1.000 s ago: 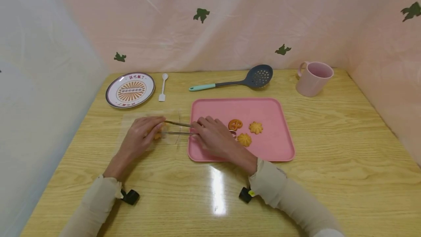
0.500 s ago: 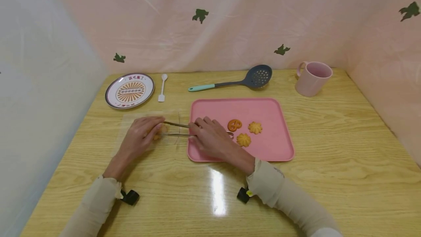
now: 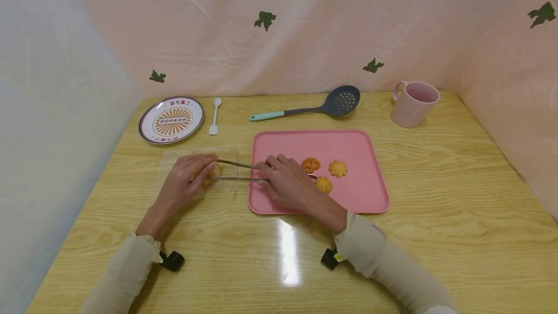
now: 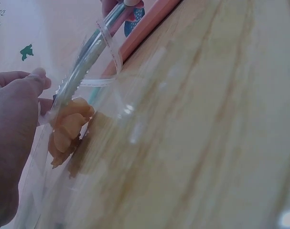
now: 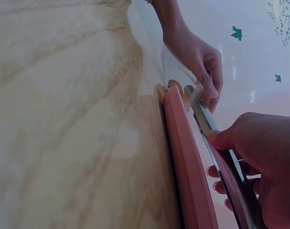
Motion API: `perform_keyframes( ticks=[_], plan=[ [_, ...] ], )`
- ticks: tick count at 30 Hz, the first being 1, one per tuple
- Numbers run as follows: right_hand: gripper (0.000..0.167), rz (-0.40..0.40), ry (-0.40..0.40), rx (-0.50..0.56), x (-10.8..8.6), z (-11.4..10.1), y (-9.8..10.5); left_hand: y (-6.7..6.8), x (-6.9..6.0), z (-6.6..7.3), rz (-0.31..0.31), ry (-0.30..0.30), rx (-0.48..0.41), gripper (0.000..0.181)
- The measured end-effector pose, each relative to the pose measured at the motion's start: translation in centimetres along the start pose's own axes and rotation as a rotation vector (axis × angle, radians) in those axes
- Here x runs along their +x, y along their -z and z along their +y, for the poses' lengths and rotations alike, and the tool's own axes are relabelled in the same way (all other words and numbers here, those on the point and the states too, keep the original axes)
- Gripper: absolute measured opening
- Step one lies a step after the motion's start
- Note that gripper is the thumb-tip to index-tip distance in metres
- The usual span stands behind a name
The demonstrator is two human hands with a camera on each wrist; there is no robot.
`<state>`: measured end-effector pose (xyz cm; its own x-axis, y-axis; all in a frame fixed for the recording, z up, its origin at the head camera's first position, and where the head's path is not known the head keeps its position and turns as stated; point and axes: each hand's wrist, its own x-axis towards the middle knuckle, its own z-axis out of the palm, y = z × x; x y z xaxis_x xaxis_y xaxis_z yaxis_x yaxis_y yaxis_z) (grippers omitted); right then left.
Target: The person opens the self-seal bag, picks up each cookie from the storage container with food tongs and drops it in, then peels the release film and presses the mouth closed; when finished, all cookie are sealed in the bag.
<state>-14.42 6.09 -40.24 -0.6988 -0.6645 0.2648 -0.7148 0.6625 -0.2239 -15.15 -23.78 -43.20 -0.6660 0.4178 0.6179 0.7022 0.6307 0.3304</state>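
My left hand (image 3: 186, 177) pinches the upper side of a clear plastic bag (image 4: 117, 119) that lies on the table. Inside the bag several golden cookies (image 4: 70, 126) sit bunched together. Metal tongs (image 3: 239, 179) are gripped by my right hand (image 3: 285, 183), thumb on one arm and fingers round the other. Their spread tips reach through the bag's mouth, close to the cookies; whether they touch one cannot be made out. Under my right hand is a pink tray (image 3: 357, 145), which bears a pretzel-shaped cookie (image 3: 311, 164) and two flower-shaped cookies (image 3: 337, 169).
A patterned plate (image 3: 172, 120) and a small white spoon (image 3: 215, 116) lie at the back left. Behind the tray is a slotted spoon (image 3: 342, 101) with a mint handle. A pink mug (image 3: 414, 104) stands at the back right, before a pink curtain (image 3: 314, 38).
My right hand and the tongs have shifted slightly left, then back to the right, the tips staying in the bag. My left hand keeps its place on the bag.
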Motion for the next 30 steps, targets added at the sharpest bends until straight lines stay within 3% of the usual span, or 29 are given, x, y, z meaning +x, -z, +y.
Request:
perform_keyframes(
  ticks=[10, 20, 30],
  plan=[
    [0.035, -0.010, -0.027, -0.010, -1.4, 0.9, 0.6, 0.0, 0.1, 0.0, 0.006, -0.017, -0.002, 0.036],
    [0.031, 0.094, 0.006, -0.020, -3.5, 2.6, 1.6, -0.1, 0.0, -0.1, 0.011, -0.016, -0.011, 0.036],
    [0.036, 0.075, -0.062, 0.013, -6.0, 4.5, 2.6, -0.1, 0.0, -0.1, 0.001, -0.006, -0.004, 0.034]
  ],
)
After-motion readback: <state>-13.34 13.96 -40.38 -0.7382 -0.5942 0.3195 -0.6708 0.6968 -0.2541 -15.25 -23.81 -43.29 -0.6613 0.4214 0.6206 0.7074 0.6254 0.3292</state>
